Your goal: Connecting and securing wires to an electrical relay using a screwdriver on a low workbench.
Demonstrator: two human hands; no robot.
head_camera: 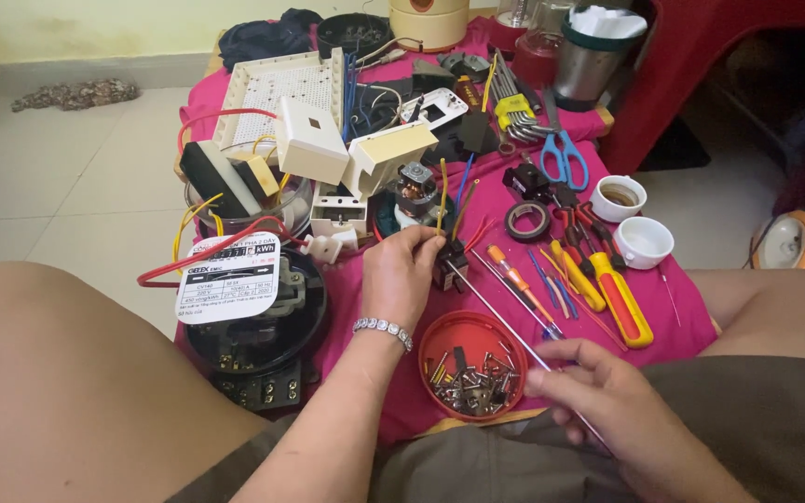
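Both of your hands are busy: your left hand (401,279) pinches a small black part (449,265) with yellow and red wires sticking up, sitting mid-cloth, and your right hand (598,391) closes its fingers around a long thin screwdriver (500,312) whose tip meets that part. From this angle I can't quite tell whether the tip sits in a screw. If it rides off, it could slip toward your left fingers, because the shaft is long and held far back. At six o'clock from the part, a red dish of screws (472,365) lies under the shaft; a knock would spill it. At three o'clock lie yellow-handled pliers (619,298); at nine o'clock, a round black meter (253,317).
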